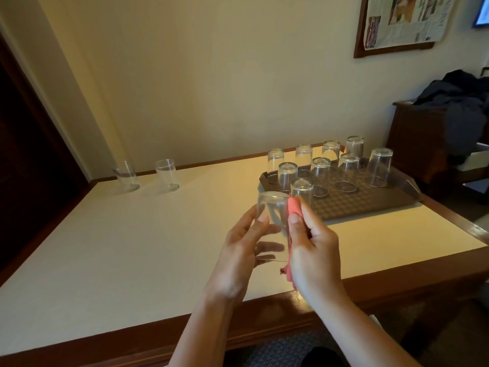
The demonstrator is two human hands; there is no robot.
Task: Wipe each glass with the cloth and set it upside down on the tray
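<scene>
Hovering above the table (132,247) just short of the tray (370,205) of upturned glasses, a clear glass (272,215) is gripped base-up in the left hand (243,250), seemingly so its right side can be rubbed by the pink cloth (292,207) pinched in the right hand (315,250), pressed against it.

A table (148,234) with a pale top and dark wood edging is seen. A brown tray (370,205) is set on it at the far right, near the wall. Two upright glasses (126,176) (167,175) are stood well left of the tray, close together, along the far edge.
</scene>
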